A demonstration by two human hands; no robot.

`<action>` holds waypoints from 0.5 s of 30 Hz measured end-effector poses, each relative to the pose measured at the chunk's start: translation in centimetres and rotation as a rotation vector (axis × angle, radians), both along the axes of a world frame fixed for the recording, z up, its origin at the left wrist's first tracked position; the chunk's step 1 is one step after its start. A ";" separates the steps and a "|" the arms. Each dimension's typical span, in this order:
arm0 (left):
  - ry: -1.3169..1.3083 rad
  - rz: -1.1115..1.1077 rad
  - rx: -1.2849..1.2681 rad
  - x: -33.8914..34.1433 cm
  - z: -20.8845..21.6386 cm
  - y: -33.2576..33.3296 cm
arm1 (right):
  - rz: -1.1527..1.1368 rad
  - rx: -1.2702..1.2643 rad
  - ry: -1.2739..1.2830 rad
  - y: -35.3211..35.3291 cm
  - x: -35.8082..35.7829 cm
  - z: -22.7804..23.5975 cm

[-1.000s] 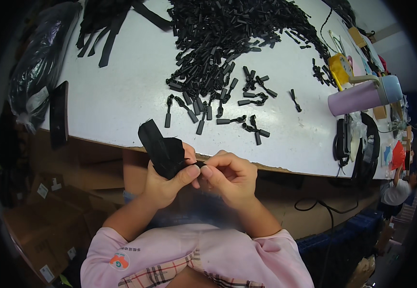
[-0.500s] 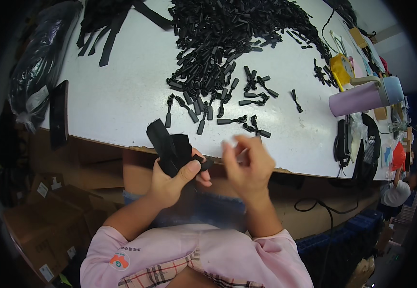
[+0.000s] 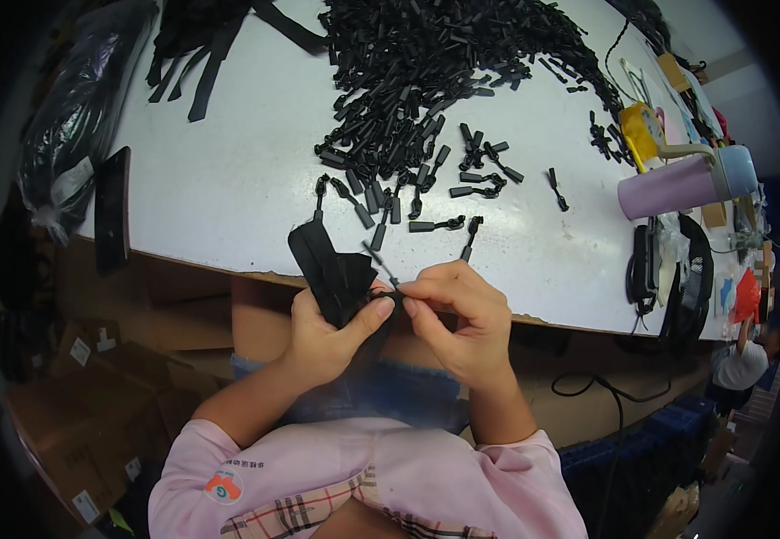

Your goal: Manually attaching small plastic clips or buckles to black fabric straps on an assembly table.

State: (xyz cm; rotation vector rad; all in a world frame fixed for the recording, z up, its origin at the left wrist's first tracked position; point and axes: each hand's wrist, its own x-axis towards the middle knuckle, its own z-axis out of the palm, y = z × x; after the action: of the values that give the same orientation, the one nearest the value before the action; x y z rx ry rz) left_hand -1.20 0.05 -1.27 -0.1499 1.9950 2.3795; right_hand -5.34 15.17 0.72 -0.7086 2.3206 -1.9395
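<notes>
My left hand [image 3: 325, 346] is closed on a folded black strip [image 3: 320, 269], likely zipper tape, whose end stands up toward the table. Its thumb presses along the strip near the right end. My right hand [image 3: 469, 323] pinches a black zipper slider [image 3: 381, 260] between thumb and forefinger, its long pull pointing up and left. The slider meets the strip's end between both hands; my fingertips hide the exact contact. Just beyond lie several loose zipper sliders [image 3: 435, 225] with black pulls, in front of a large heap of zipper sliders [image 3: 408, 99].
Both hands are at the front edge of a white table [image 3: 228, 198]. A dark phone-like slab [image 3: 112, 211] and a plastic-wrapped black bundle [image 3: 80, 108] lie at left, black strips [image 3: 206, 81] behind. A lilac bottle [image 3: 669, 189] lies at right. Cardboard boxes [image 3: 93, 422] stand below left.
My right hand has moved left to meet my left hand at the strip's end, and a slider now shows in its pinch. One slider from the near group has left the table.
</notes>
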 end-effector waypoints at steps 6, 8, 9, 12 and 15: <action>0.079 -0.022 -0.006 -0.1 -0.4 0.1 | 0.013 -0.060 -0.036 0.0 0.0 -0.3; 0.086 -0.018 -0.008 -0.2 -0.3 0.0 | 0.029 -0.033 -0.004 0.1 -0.2 -0.1; 0.093 -0.016 -0.009 -0.2 -0.3 -0.1 | 0.043 -0.006 0.028 0.1 -0.2 0.0; 0.107 -0.069 -0.140 -0.2 -0.2 -0.3 | 0.052 0.050 0.073 0.1 -0.4 0.1; 0.091 -0.067 -0.206 -0.3 0.0 -0.7 | 0.064 0.129 0.237 0.0 -0.6 -0.1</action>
State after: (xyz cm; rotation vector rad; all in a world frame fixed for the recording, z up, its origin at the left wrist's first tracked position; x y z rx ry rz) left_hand -1.49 -0.61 -1.27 0.0202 2.2453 2.1750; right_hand -5.91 15.18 0.63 -1.0364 2.4921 -1.7452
